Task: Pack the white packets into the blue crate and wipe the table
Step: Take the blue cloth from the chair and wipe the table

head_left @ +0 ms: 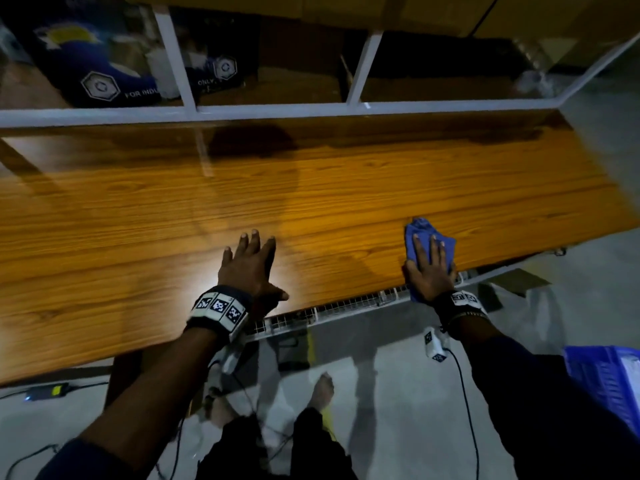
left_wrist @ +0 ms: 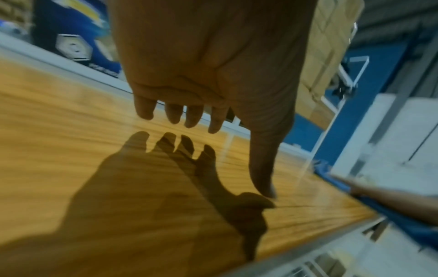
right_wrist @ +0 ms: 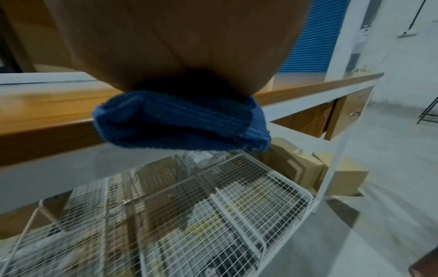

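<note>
A blue cloth [head_left: 423,229] lies on the wooden table [head_left: 311,188] at its near edge, to the right. My right hand [head_left: 430,265] presses flat on the cloth with straight fingers. In the right wrist view the cloth [right_wrist: 180,123] hangs over the table edge under my palm. My left hand [head_left: 250,260] hovers just above the table with fingers spread and holds nothing; the left wrist view shows the left hand [left_wrist: 203,120] above its shadow. A blue crate [head_left: 604,377] stands low at my right, cut by the frame edge. No white packets show on the table.
A white frame rail [head_left: 277,110] runs along the table's far edge, with dark printed boxes [head_left: 104,64] behind it. A white wire rack [right_wrist: 180,209] sits under the table, cardboard boxes [right_wrist: 308,168] beside it. Cables [head_left: 464,393] trail on the grey floor.
</note>
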The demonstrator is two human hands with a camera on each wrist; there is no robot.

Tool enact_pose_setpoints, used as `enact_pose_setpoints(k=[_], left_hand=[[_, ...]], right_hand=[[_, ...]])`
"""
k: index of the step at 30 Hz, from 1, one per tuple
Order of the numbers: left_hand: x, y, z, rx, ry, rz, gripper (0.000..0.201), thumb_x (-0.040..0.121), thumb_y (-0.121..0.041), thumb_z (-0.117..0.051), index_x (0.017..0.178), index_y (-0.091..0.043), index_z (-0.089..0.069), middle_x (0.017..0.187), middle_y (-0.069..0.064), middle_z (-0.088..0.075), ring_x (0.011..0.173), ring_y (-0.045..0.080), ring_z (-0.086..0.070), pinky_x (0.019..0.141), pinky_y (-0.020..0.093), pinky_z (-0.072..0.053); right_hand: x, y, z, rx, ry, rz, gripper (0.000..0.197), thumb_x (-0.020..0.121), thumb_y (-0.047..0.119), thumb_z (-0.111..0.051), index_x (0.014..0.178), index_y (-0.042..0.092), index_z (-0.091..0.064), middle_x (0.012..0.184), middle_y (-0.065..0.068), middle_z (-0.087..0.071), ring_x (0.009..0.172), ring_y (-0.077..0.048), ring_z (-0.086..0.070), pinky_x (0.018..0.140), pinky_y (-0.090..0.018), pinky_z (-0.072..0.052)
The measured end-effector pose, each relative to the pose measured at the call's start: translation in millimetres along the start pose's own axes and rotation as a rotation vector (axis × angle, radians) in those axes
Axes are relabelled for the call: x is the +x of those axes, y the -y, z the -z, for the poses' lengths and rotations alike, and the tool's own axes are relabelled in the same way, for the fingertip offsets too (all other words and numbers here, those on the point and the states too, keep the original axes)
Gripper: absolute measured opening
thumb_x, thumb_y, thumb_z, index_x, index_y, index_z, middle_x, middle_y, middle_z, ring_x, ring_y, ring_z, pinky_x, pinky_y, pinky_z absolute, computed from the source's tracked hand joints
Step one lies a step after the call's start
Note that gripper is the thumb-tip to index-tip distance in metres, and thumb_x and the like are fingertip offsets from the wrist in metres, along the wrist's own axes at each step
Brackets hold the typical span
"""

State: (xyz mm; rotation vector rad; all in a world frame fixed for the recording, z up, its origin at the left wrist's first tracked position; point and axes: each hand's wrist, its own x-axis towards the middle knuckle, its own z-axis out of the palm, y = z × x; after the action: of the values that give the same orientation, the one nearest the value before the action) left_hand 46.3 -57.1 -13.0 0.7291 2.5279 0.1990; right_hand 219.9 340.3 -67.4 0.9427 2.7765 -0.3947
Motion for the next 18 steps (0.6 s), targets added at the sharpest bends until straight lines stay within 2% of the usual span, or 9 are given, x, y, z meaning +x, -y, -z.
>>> enact_pose_setpoints(k=[3,7,10,14,18], left_hand=[[8,-4,5,0.027,0.079,0.056,0.147,0.049,-0.08,-0.079,0.16,-0.03,0.003,0.167,0.008,0.014,0.154,0.034,0.007,0.12,0.062,-0.013],[14,-10,13,0.072,0.134,0.12,0.153,0.042,-0.083,-0.079,0.159,-0.034,0.006,0.166,0.007,0.02,0.154,0.033,0.009,0.119,0.064,-0.015],[16,-13,17,0.082,0.184,0.15,0.156,0.037,-0.086,-0.078,0.157,-0.04,0.01,0.166,0.004,0.021,0.154,0.032,0.011,0.114,0.071,-0.016],[22,-13,19,0.061,0.216,0.195,0.157,0.034,-0.084,-0.08,0.154,-0.048,0.013,0.164,0.003,0.026,0.153,0.033,0.015,0.109,0.078,-0.017],[21,-10,18,0.074,0.214,0.176,0.157,0.028,-0.091,-0.074,0.153,-0.051,0.014,0.164,0.002,0.026,0.152,0.035,0.016,0.107,0.08,-0.019]], right_hand=[[15,-27,5,0.014,-0.027,-0.002,0.076,0.087,0.075,-0.008,0.158,0.05,0.002,0.171,0.004,0.009,0.157,-0.019,0.008,0.121,-0.059,-0.003],[42,-60,21,-0.017,0.005,-0.037,0.067,0.1,0.066,-0.023,0.158,0.05,0.006,0.17,0.002,0.012,0.157,-0.021,0.01,0.121,-0.059,-0.003],[61,-79,32,-0.035,0.027,-0.061,0.066,0.102,0.064,-0.023,0.159,0.048,0.007,0.17,0.0,0.013,0.157,-0.024,0.01,0.122,-0.059,-0.004],[72,-78,39,-0.015,-0.002,-0.109,0.075,0.092,0.07,-0.011,0.161,0.042,0.003,0.171,-0.002,0.009,0.157,-0.025,0.006,0.121,-0.057,-0.008],[60,-57,30,-0.01,0.005,-0.126,0.065,0.105,0.059,-0.018,0.161,0.039,0.007,0.17,-0.004,0.015,0.157,-0.025,0.014,0.122,-0.06,-0.001]])
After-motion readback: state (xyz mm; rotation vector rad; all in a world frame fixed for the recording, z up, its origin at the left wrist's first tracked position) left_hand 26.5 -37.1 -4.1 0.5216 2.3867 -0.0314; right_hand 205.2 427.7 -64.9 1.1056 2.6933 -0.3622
